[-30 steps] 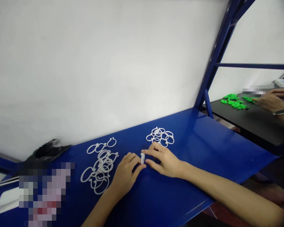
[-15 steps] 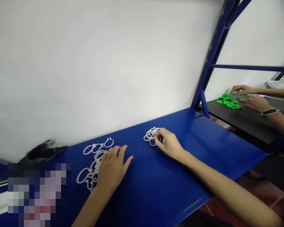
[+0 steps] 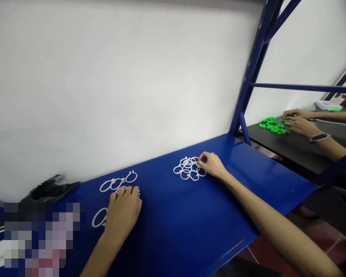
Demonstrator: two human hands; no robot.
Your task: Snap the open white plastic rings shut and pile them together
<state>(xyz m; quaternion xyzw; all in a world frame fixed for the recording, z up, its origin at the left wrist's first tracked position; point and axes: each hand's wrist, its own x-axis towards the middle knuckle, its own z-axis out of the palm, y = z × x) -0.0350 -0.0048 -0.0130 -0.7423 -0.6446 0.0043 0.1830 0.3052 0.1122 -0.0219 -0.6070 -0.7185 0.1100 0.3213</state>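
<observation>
White open rings (image 3: 113, 181) with small knobbed ends lie scattered on the blue tabletop (image 3: 167, 223) at left. My left hand (image 3: 123, 211) reaches over them, palm down, fingers bent and close together. It hides several rings, and a bit of white ring shows beside its fingertips; the thumb is out of sight. A second group of white rings (image 3: 187, 165) lies loosely overlapped further right. At the right edge of this group, my right hand (image 3: 213, 165) has thumb and forefinger pinched on a ring, which is partly hidden.
A black plastic bag (image 3: 52, 188) and a blurred-out patch (image 3: 49, 238) are at the left. White wall stands behind. Blue metal posts (image 3: 252, 73) rise at right. Beyond them a co-worker's hands (image 3: 301, 123) handle small green pieces (image 3: 273, 126) on a black table.
My left hand has moved down-left and its spread fingers have drawn together over the rings. My right hand has shifted to the right edge of its group, uncovering more rings. The view has tilted slightly.
</observation>
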